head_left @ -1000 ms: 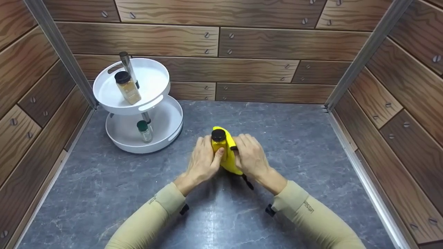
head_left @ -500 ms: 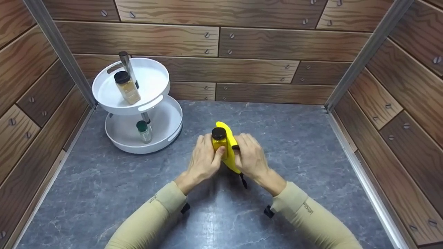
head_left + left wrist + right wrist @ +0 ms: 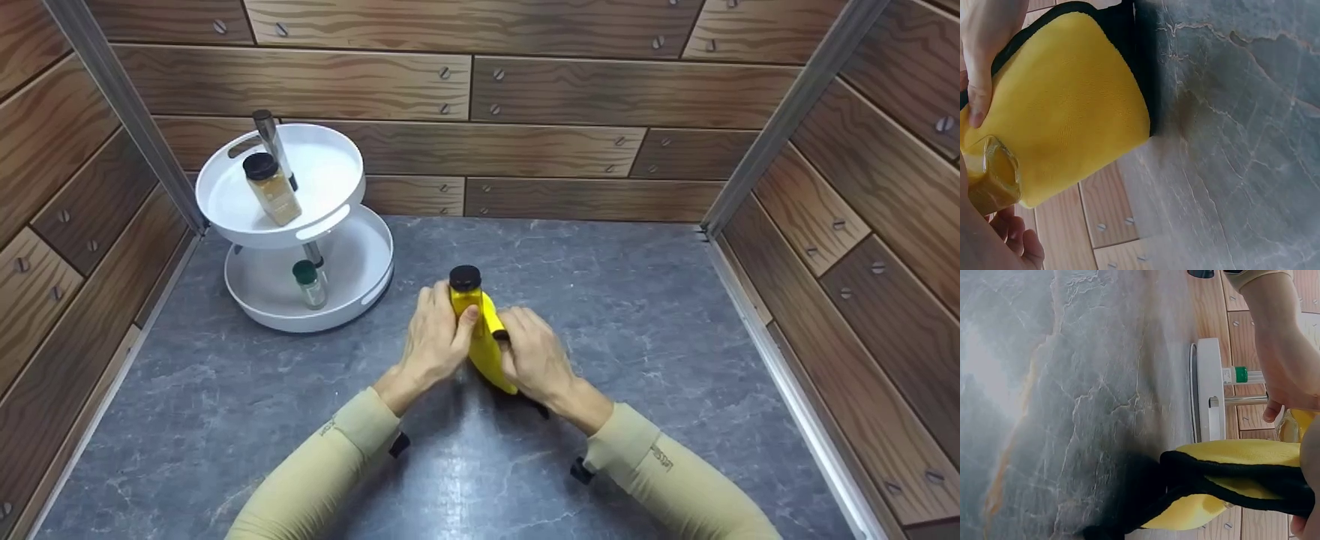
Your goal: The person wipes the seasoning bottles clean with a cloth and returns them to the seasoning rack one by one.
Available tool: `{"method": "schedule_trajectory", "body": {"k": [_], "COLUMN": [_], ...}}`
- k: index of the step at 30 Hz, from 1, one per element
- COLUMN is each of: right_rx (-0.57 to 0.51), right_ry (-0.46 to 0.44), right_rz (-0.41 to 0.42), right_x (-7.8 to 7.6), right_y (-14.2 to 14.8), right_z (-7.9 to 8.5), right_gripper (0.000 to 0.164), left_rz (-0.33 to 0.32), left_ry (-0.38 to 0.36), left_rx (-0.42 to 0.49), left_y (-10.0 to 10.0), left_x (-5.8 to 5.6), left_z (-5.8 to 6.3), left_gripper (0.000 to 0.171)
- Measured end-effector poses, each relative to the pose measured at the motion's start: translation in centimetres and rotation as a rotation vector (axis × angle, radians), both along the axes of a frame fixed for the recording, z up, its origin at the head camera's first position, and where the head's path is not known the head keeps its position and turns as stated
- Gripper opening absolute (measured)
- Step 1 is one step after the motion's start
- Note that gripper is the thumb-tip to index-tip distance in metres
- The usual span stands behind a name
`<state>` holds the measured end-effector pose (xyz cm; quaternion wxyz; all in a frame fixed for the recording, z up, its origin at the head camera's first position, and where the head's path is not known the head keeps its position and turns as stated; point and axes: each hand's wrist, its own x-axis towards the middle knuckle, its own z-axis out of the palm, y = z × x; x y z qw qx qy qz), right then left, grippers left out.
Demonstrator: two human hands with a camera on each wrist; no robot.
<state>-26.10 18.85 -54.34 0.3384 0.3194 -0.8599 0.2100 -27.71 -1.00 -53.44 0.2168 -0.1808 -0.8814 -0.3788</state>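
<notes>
My left hand grips a clear jar with a black lid and yellow contents, holding it upright above the floor-like grey surface. In my right hand is a yellow cloth with black edging, pinched by its upper part. The cloth hangs down close against the jar's right side. In the left wrist view, the cloth spreads wide behind the jar's base. The right wrist view shows the cloth folded, its dark edge drooping toward the surface. Part of the jar is covered by my left fingers and thumb.
A white two-tier round tray stands at the back left. Its upper tier holds a black-lidded jar and a slim dark-capped container; a green-lidded jar stands on the lower tier. Wood-patterned walls enclose the grey surface.
The cloth and my right hand have moved down along the jar; the cloth's top edge now sits below the lid. My left hand and the jar have shifted slightly up and left.
</notes>
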Motion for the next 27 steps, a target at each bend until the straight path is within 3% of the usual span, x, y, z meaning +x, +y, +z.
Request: {"method": "schedule_trajectory", "body": {"k": [5,12,16,22,27], "right_rx": [-0.073,-0.117,-0.094,-0.018,0.047], "right_ry": [0.011,0.065,0.071,0.044,0.001], "right_rz": [0.023,0.036,0.038,0.051,0.094], "right_x": [-0.2,-1.0,-0.8,0.2,0.9], "right_y": [-0.1,0.0,0.0,0.2,0.4], "right_z": [1.4,3.5,3.1,1.5,0.2], "right_gripper": [0.022,0.017,0.014,0.013,0.019], "left_rz": [-0.004,-0.026,-0.024,0.001,0.008], "left_ry": [-0.006,-0.009,0.008,0.024,0.018], "left_rx": [-0.04,-0.044,-0.017,0.061,0.094], "left_y": [0.2,0.5,0.4,0.3,0.2], "left_x": [0.2,0.5,0.4,0.0,0.0], "left_z": [-0.6,-0.9,-0.6,0.4,1.0], "left_gripper": [0.061,0.053,0.063,0.093,0.098]}}
